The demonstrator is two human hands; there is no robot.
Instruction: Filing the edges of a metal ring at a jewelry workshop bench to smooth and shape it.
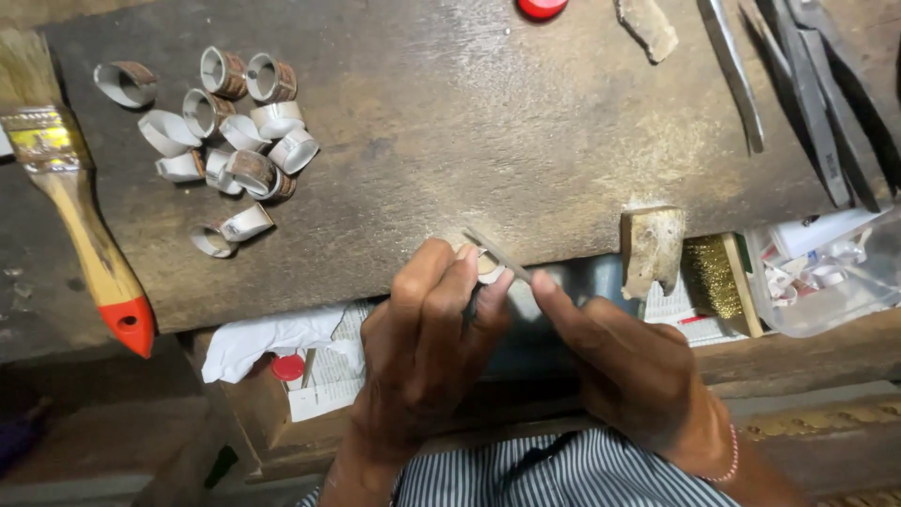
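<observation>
Striped cloth (563, 474) fills the nearest edge of the view, under both forearms. Above it, the left hand (422, 352) has its fingers clenched around a small ring (485, 266), pinched between thumb and fingertips and pressed against the front edge of the workbench (450, 122). The right hand (629, 366), with a pink bracelet (731, 460) at its wrist, grips a thin metal file (497, 255) between thumb and forefinger; the file's tip lies across the ring. Just beside the right hand, a wooden bench peg (652, 246) juts from the bench edge, with a brass wire brush (713, 274) and a clear plastic tub (835, 277) of small parts further right. Below the bench edge, an open drawer holds white paper (267, 340) and a red cap (288, 367). On the left lies a paintbrush (66, 188) with a wooden handle and red tip. Farther back, a cluster of unfinished metal rings (230, 127) sits on the bench top. At the far right, several long steel files (807, 84) lie side by side.
</observation>
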